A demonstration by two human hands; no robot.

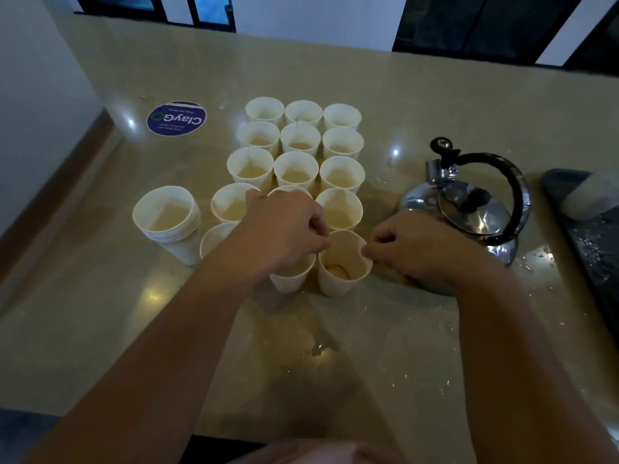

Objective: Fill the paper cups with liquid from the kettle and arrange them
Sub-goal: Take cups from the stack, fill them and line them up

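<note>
arms [187, 329] before cups [296, 169], kettle [475, 209]

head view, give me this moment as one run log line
left hand: pinches rim of front cup | right hand: pinches same rim | kettle: standing on counter, unheld | cups: grid, liquid in them | spare stack: left

counter [335, 363]: paper cups [296, 167] in rows of three, centre | stack of cups [169, 222] left of rows | kettle [469, 212] right of rows | round sticker [176, 118] far left, behind stack | nearest cup [343, 262] between left hand [284, 226] and right hand [418, 246] | tray [589, 236] at right edge
</note>
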